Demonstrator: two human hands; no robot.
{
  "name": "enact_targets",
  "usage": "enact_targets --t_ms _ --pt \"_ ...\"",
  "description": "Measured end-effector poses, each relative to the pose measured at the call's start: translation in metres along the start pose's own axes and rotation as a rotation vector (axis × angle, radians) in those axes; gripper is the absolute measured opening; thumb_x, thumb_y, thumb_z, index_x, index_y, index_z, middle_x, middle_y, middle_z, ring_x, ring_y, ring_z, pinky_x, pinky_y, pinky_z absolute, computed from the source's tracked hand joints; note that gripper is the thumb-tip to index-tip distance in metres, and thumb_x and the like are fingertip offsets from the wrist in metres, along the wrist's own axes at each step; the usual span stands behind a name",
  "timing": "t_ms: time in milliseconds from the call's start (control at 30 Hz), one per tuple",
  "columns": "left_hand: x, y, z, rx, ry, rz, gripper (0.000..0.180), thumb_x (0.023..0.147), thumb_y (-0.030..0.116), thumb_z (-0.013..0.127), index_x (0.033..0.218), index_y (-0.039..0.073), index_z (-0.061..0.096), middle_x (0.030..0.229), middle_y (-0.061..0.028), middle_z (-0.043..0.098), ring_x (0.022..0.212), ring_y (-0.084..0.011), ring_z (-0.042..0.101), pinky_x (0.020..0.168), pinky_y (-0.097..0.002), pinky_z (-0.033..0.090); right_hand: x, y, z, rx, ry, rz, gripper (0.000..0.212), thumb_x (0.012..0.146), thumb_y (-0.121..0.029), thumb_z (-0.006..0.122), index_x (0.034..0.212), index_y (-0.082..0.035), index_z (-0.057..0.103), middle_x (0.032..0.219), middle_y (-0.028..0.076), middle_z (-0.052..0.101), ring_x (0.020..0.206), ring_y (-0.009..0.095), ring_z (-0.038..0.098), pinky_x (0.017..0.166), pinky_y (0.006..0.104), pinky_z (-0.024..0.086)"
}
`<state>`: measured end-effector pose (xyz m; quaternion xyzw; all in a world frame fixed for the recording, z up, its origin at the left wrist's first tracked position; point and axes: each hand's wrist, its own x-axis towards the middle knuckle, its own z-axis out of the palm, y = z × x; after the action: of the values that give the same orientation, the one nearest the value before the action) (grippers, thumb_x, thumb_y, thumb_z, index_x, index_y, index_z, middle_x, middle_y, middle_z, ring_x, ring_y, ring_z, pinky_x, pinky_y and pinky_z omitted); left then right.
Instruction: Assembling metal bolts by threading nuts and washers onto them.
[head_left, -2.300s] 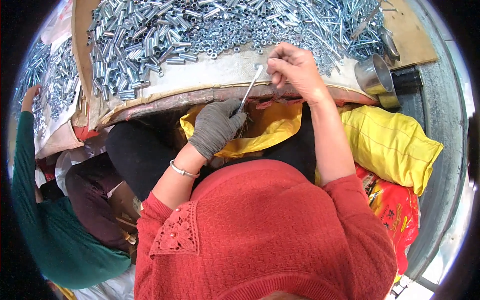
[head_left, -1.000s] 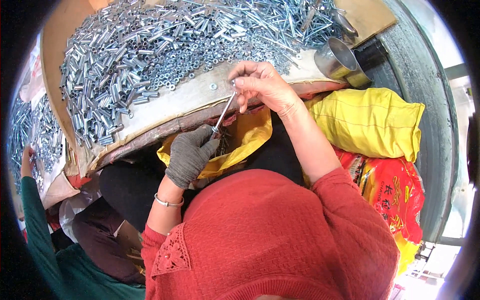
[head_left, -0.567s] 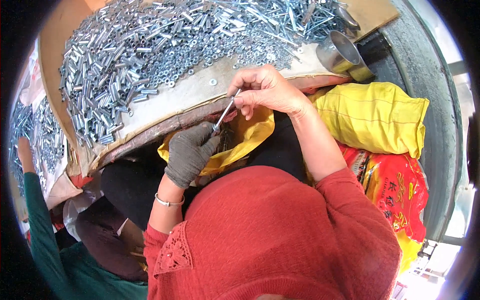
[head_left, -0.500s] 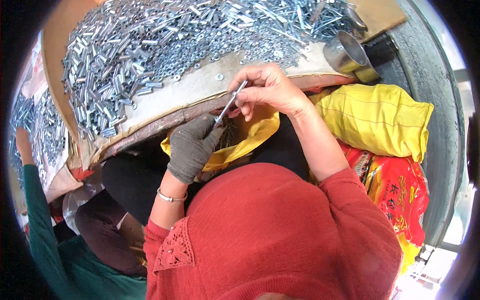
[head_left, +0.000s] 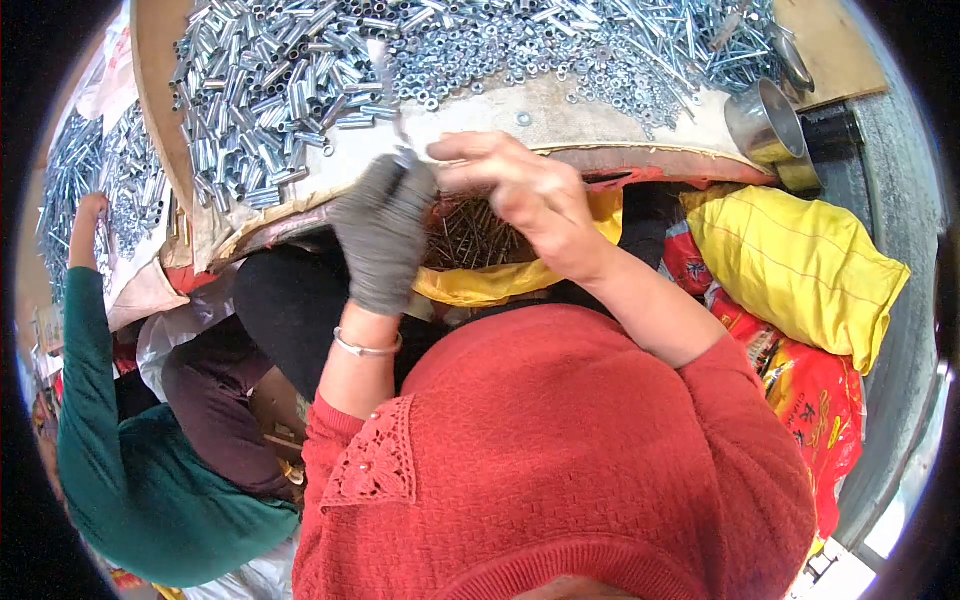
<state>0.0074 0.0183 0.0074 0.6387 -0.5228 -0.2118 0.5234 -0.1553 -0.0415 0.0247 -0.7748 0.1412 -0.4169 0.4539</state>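
Note:
My left hand (head_left: 385, 235), in a grey knitted glove, is closed on a thin metal bolt (head_left: 388, 95). The bolt points up and away over the pile edge, smeared by motion. Its far end looks wider and paler, but what sits there is too blurred to tell. Just right of the glove is my bare right hand (head_left: 535, 200), its fingers apart and somewhat blurred, with nothing visible in them. Below the hands a yellow sack (head_left: 490, 285) gapes, with several thin brownish metal pieces (head_left: 480, 235) inside.
On the cloth-covered table (head_left: 545, 125) lie heaped metal sleeves (head_left: 270, 110), nuts and washers (head_left: 470, 55), and long bolts (head_left: 690, 45). A metal cup (head_left: 765, 120) lies tipped at the right, above a stuffed yellow bag (head_left: 800, 265). At the left another person's arm (head_left: 85, 330) reaches into a second heap.
My right hand has come off the bolt and moved right, its fingers opening. My left hand has swung the bolt from a rightward slant to pointing away. The view has shifted.

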Motion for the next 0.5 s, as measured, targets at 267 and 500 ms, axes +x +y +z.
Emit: enact_targets --t_ms 267,500 --pt "-0.013 0.006 0.012 0.074 -0.171 0.097 0.014 0.078 0.016 0.069 0.078 0.004 0.063 0.066 -0.0129 0.057 0.057 -0.0262 0.055 0.056 -0.0335 0.044 0.007 -0.011 -0.009 0.276 0.171 0.341 0.058 0.095 -0.05 0.04 0.109 0.003 0.059 0.102 0.015 0.065 0.098 0.021 0.06 0.088 0.0322 0.046" --pt "-0.014 0.008 0.022 0.15 -0.25 0.188 0.015 0.078 0.016 0.069 0.077 0.002 0.064 0.062 -0.0126 0.055 0.053 -0.0196 0.05 0.053 -0.0314 0.041 -0.002 0.008 -0.026 0.032 0.232 0.374 0.044 0.095 -0.038 0.048 0.104 0.003 0.06 0.081 0.007 0.066 0.076 0.014 0.061 0.076 0.0272 0.047"
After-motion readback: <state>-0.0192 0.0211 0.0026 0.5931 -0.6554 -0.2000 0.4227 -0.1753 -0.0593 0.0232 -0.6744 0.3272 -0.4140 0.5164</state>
